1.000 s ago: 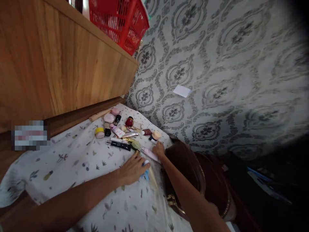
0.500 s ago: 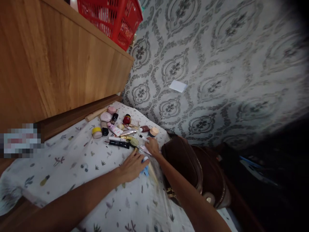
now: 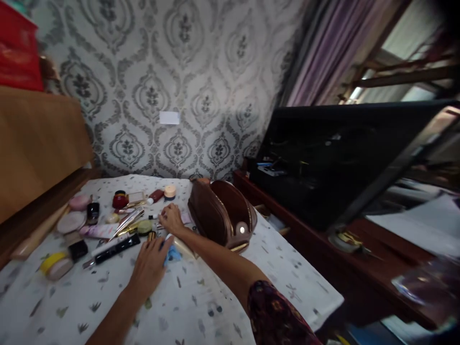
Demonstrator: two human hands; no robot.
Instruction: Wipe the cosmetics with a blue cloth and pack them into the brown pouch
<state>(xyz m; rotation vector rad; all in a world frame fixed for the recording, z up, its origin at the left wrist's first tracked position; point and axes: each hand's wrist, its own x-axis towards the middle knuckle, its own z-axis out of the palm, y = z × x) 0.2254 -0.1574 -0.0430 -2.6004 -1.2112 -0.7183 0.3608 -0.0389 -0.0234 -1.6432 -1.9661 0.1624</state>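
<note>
My left hand (image 3: pixel 149 264) lies flat on the printed white cloth (image 3: pixel 201 297), fingers spread over a small blue item (image 3: pixel 173 254). My right hand (image 3: pixel 171 219) reaches among several scattered cosmetics, fingers curled on a small pale tube I cannot make out. A black tube (image 3: pixel 117 247) and a silver tube (image 3: pixel 128 220) lie just left of the hands. A brown leather bag (image 3: pixel 222 214) stands open to the right of my right hand.
A yellow-lidded jar (image 3: pixel 53 264), pink compacts (image 3: pixel 72 221) and a red jar (image 3: pixel 120 199) lie at the left. A wooden cabinet (image 3: pixel 36 139) rises at left. A dark screen (image 3: pixel 338 153) on a wooden stand is at right, patterned wallpaper behind.
The view has swung sharply to the right, bringing the screen and curtain into sight. My right hand has shifted slightly toward the tubes; my left hand stays flat on the blue item.
</note>
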